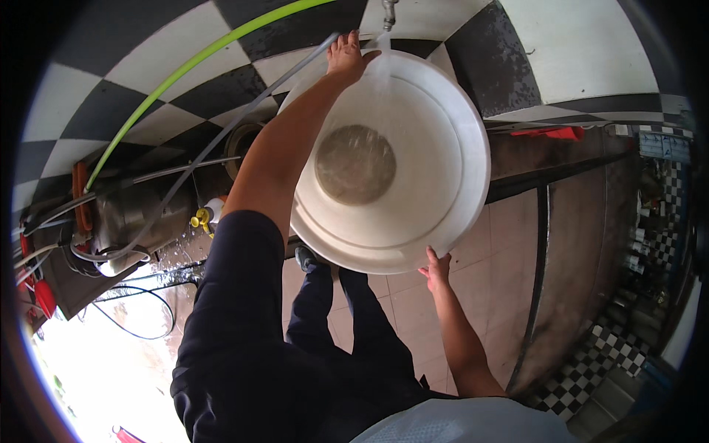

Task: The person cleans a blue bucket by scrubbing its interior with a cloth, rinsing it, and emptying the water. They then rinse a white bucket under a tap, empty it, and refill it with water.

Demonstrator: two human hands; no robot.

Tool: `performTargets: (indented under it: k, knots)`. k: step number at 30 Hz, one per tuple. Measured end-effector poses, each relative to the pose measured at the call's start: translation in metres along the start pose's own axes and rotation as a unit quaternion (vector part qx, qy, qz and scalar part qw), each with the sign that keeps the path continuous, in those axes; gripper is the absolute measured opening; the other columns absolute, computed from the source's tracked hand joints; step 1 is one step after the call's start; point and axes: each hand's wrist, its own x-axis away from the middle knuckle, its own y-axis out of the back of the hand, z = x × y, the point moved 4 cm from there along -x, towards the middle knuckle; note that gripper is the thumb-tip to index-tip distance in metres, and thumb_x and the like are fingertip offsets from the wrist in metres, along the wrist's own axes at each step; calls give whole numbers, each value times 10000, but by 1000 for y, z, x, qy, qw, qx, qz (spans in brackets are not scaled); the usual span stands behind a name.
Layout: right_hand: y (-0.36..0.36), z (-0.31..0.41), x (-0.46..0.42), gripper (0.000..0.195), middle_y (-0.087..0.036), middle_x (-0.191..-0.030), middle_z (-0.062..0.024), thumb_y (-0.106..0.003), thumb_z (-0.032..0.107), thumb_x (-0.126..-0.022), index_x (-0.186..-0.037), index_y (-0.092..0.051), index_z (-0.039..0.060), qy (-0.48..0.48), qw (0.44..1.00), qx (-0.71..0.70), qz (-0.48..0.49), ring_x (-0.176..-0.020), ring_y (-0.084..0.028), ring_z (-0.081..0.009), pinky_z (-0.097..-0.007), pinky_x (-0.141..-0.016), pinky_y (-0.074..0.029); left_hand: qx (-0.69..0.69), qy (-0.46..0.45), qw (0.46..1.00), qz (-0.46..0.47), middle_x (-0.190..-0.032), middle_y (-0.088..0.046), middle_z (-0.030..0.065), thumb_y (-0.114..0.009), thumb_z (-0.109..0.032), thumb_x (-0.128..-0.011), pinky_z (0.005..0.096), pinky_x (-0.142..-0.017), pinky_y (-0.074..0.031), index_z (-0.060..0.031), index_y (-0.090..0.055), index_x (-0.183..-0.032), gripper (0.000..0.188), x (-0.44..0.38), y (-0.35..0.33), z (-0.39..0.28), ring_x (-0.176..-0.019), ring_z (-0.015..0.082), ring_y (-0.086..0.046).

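A large round white plastic tub (426, 183) is tilted in front of me, its inside facing up. From a metal tap (389, 15) on the wall, a stream of water (381, 69) runs into it. A round grey-brown patch (355, 164) shows at the tub's bottom; whether it is pooled water I cannot tell. My left hand (346, 58) is on the far rim beside the stream, thumb apart. Close to its fingers lies the upper end of a grey hose (266, 94). My right hand (437, 268) grips the near right rim, thumb on top and fingers partly hidden below.
A green hose (188, 69) crosses the black-and-white tiled wall. At left are a metal container (133, 213), a bottle with a yellow top (204, 216) and a loop of black cable (166, 318). A red object (554, 133) lies at right. Pink floor tiles (471, 277) lie below.
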Motion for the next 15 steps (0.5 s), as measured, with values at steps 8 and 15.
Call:
performTargets:
  k: [8, 15]
  knots:
    - [-61, 137, 47, 808, -255, -1408, -281, -662, 230, -838, -1402, -161, -58, 474, 780, 335, -233, -1304, -290, -389, -474, -1066, -264, -5, 40, 999, 3, -1154, -505, 178, -643, -250, -817, 423, -911, -429, -58, -547, -1093, 350, 15, -13, 85, -1073, 345, -503]
    - [-239, 527, 54, 538, -468, -1284, -232, -514, 115, -880, -1380, -334, 28, 727, 613, 294, -91, -1171, -481, -332, -390, -950, -429, 144, 90, 983, -65, -994, -567, 142, -671, -169, -795, 386, -781, -484, -55, -591, -1018, 263, 68, 52, 53, -909, 279, -581]
